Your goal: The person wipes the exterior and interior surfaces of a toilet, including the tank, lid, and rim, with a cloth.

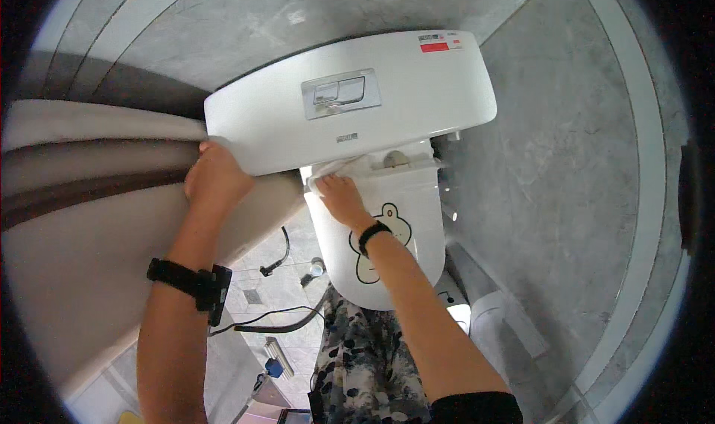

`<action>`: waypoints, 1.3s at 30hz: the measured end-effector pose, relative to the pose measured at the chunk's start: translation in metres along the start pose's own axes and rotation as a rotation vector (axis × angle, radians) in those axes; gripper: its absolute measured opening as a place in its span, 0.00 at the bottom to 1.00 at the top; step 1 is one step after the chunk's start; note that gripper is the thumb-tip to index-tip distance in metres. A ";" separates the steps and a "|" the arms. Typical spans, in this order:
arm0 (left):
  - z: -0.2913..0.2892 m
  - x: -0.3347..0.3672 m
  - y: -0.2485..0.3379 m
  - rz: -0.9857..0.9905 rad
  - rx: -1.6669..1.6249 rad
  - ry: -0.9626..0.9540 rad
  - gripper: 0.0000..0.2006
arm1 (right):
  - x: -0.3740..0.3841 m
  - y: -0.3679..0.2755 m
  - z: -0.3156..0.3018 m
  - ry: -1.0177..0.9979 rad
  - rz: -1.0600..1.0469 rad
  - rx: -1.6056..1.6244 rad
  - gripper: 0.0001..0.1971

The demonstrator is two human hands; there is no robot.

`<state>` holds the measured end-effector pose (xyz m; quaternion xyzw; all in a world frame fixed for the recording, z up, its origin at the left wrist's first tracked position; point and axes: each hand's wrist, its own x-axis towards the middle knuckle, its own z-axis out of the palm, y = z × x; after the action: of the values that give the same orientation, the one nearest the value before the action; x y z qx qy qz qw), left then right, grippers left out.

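A white toilet cistern (417, 103) with a chrome flush plate (340, 93) on its lid fills the upper middle. My left hand (214, 176) rests on the cistern's lower left corner, fingers curled over the edge. Below it the closed white toilet lid (406, 200) carries a cartoon animal drawing. My right hand (341, 198) presses a white cloth (344, 166) against the rear of the lid, just under the cistern. Both wrists wear black bands.
A beige counter or ledge (82, 223) with a dark stripe lies at the left. Grey marble walls surround the cistern. A black hose (283, 323) and a small chrome fitting (313, 271) lie on the tiled floor. My patterned clothing (365, 364) shows at the bottom.
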<state>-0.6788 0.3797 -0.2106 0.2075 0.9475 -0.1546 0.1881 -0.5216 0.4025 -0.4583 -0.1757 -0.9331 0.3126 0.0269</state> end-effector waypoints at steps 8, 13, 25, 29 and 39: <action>-0.013 -0.009 0.005 -0.049 -0.012 -0.040 0.30 | -0.048 0.101 -0.087 -0.070 0.203 -0.265 0.20; -0.006 -0.005 -0.001 0.015 -0.007 -0.029 0.32 | -0.040 0.152 -0.104 -0.233 0.618 -0.112 0.22; -0.009 -0.001 0.002 -0.030 0.071 -0.112 0.39 | -0.005 0.097 -0.063 -0.199 0.690 -0.328 0.18; -0.007 -0.005 0.012 -0.034 0.071 -0.049 0.39 | -0.013 0.100 -0.049 -0.105 0.381 -0.419 0.18; -0.005 -0.001 0.005 -0.050 0.079 -0.070 0.39 | 0.010 0.085 -0.042 -0.176 0.246 -0.024 0.15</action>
<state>-0.6776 0.3856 -0.2070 0.1856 0.9383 -0.2037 0.2089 -0.4977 0.4931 -0.4756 -0.2611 -0.9070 0.3164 -0.0957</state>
